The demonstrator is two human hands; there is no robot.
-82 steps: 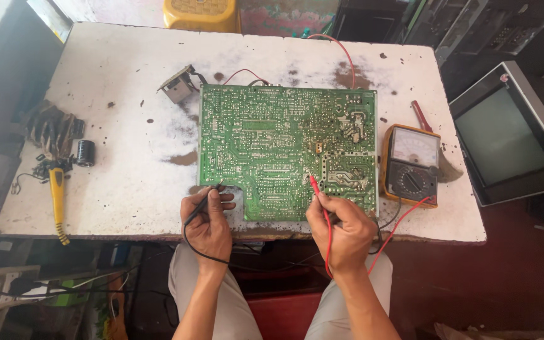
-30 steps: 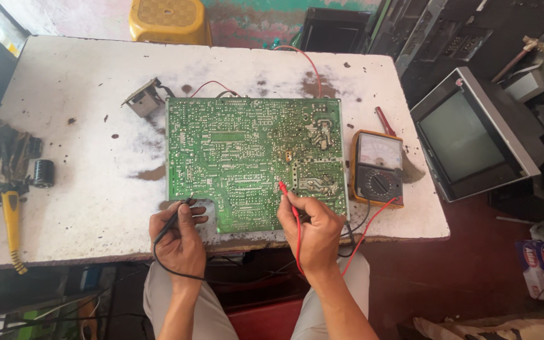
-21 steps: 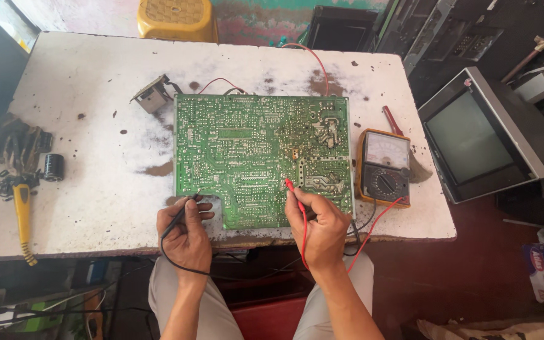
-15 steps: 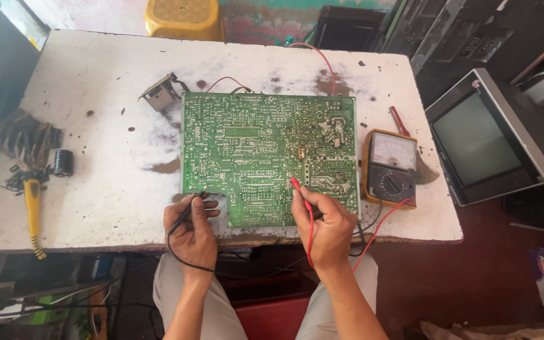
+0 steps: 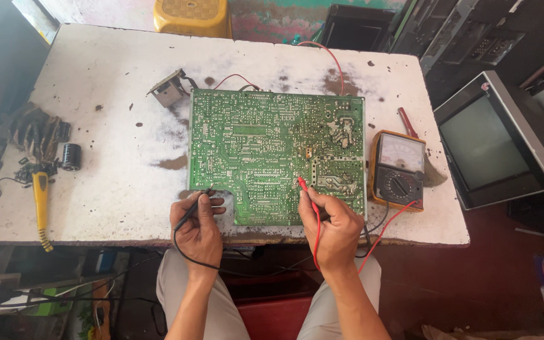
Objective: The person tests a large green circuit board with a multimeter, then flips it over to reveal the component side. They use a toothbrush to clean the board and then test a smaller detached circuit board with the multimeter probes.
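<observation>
A large green circuit board (image 5: pixel 272 148) lies solder side up on a stained white table (image 5: pixel 108 126). My left hand (image 5: pixel 198 228) grips a black test probe (image 5: pixel 193 208) whose tip touches the board's lower left edge. A red test probe (image 5: pixel 308 196) is held in my right hand (image 5: pixel 335 233), its tip resting on the board near the lower middle. Red and black leads run to an orange analogue multimeter (image 5: pixel 399 169) just right of the board.
A yellow-handled soldering iron (image 5: pixel 40 204), a black capacitor (image 5: pixel 70 156) and a dark rag (image 5: pixel 36 129) lie at the table's left. A small metal part (image 5: pixel 168 91) sits beyond the board. A small television (image 5: pixel 495 141) stands at the right, a yellow stool (image 5: pixel 191 16) behind.
The view has shifted a little as my head moved. Both hands stay at the board's near edge with the probes; the red probe tip has moved slightly on the board.
</observation>
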